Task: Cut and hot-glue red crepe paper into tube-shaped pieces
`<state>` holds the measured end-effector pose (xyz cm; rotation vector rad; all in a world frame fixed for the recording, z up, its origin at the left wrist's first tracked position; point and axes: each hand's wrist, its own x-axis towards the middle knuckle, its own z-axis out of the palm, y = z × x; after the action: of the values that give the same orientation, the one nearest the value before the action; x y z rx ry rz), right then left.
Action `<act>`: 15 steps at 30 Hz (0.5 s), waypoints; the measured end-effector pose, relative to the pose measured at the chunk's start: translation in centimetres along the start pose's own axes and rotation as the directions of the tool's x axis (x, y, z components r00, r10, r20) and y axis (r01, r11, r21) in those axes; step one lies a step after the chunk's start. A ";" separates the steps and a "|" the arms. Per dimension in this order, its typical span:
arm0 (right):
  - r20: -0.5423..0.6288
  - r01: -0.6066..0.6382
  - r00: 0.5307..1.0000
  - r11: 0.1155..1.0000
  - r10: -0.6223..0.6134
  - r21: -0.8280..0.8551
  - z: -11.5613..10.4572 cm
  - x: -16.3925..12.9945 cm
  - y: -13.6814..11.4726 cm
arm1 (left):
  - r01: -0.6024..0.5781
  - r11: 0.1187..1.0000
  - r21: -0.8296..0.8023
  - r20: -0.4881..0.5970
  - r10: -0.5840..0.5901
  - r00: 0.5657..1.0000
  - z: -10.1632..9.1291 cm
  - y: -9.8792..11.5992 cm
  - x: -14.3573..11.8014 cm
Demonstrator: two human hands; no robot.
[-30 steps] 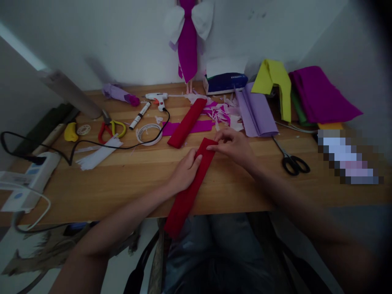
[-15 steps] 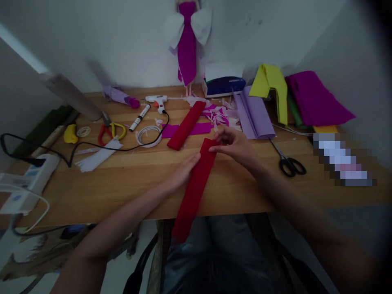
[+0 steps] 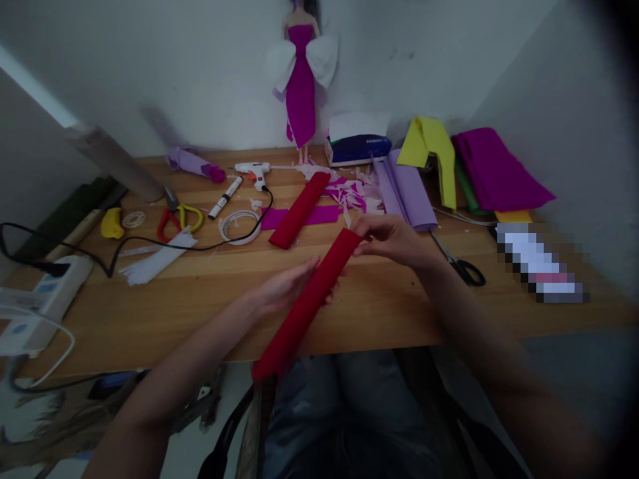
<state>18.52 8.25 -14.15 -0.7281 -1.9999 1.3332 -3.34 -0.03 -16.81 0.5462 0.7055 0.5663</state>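
On wooden table, red strip lies between left hand and right hand

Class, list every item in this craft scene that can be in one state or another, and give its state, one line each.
Red paper strip: folded long, held off the table, near end past the edge.
Left hand: fingers flat along the strip.
Right hand: grip pinching the strip's far end.
Second red strip: lying flat.
Black scissors: lying flat; blades hard to tell.
Glue gun: lying down, cord attached.
Doll: upright against the wall.
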 end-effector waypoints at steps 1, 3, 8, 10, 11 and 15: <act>0.025 0.045 0.999 0.999 -0.044 -0.031 -0.5 -0.2 -0.3 | -0.009 1.000 0.026 -0.006 0.009 1.000 0.0 0.1 -0.1; 0.046 0.113 0.993 0.989 -0.109 -0.094 -1.3 -0.4 -0.7 | -0.048 0.996 0.082 -0.072 0.054 0.996 -0.1 0.4 -0.4; 0.030 0.233 0.972 0.947 -0.232 -0.223 -1.9 -0.4 -0.4 | -0.103 0.980 0.173 -0.135 0.127 0.983 0.2 0.4 -0.8; -0.003 0.240 0.968 0.931 -0.250 -0.273 -1.5 -0.2 -0.1 | -0.110 0.979 0.171 -0.118 0.131 0.984 0.4 0.3 -0.8; -0.024 0.233 0.968 0.926 -0.251 -0.296 -1.2 0.0 0.1 | -0.116 0.980 0.162 -0.115 0.135 0.984 0.6 0.2 -0.7; -0.136 0.163 0.967 0.933 -0.216 -0.320 0.1 0.6 0.9 | -0.136 0.985 0.101 -0.115 0.148 0.982 1.0 -0.3 -0.2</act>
<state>18.13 8.89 -14.89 -0.7367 -2.1010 0.8287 -2.62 -0.64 -16.31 0.6568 0.8161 0.7072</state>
